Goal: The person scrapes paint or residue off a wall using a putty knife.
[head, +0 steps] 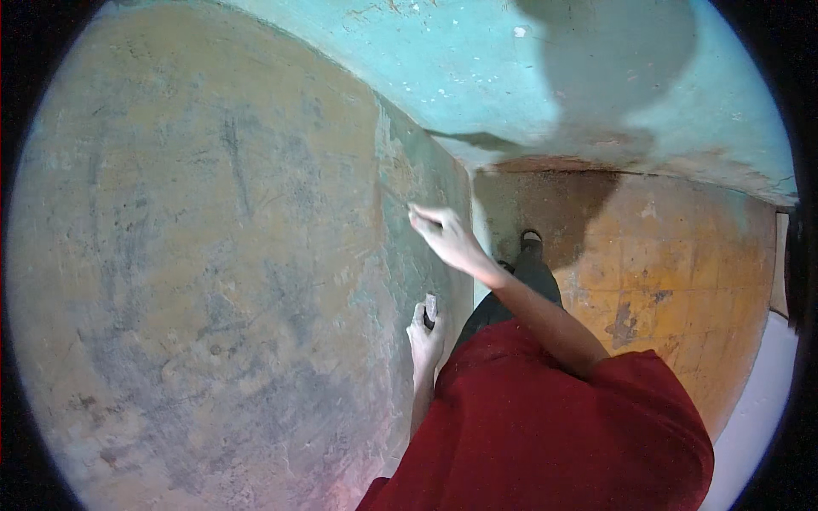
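My right hand [449,241] is raised in front of the worn, patchy wall [192,274], fingers pinched together. A dark piece of a thin tool [436,225] shows within its grip. From the fingertips a slim dark streak runs onto the wall; blur hides whether it is the tool's end or a shadow. Lower down, close to the same wall, my left hand [425,342] is closed around a small flat tool [431,306]. Its upper end is pale and dusty, and a dark part sits in the palm. The exact kind of either tool is unclear.
A turquoise wall [460,70] with chipped paint meets the patchy wall at a corner and carries a large shadow. Below is a stained orange tiled floor [664,274], with my sandalled foot [531,237] on it. A white surface [754,396] edges the right.
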Demonstrator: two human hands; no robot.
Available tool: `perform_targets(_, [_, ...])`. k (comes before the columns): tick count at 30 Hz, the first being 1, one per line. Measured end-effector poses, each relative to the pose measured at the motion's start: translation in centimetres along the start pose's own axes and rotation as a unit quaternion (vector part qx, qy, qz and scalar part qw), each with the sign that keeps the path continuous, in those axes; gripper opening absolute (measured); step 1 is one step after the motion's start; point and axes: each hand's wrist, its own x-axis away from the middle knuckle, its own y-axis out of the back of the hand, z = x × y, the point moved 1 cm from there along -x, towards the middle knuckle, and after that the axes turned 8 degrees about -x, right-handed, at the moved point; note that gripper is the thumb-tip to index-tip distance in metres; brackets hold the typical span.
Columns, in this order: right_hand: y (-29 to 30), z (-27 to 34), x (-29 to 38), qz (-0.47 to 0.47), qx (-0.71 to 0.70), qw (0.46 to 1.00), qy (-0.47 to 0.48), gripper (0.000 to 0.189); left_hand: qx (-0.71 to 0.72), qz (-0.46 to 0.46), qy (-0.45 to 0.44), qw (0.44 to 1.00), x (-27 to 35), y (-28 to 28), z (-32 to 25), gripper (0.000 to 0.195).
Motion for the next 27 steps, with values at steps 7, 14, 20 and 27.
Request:
perform_targets(7, [0.6,0.2,-0.9,0.053,0.026,0.997,-0.042,0.041,0.009,0.003,-0.002,1.0,0.4,-0.1,1.3,0.024])
perform_targets(14, [1.1,0.9,-1.5,0.078,0.053,0.989,-0.113,0.04,0.023,0.004,-0.004,1.0,-0.2,0.8,2.3,0.023])
perform_targets(20, [1.3,1.4,-3.0,0.031,0.033,0.998,-0.048,0.039,-0.04,0.015,-0.007,0.999,-0.3,0.9,2.4,0.023])
perform_targets(27, [2.1,0.9,-5.7,0.009,0.019,0.998,-0.053,0.042,0.014,0.023,-0.03,0.999,-1.7,0.6,2.9,0.023])
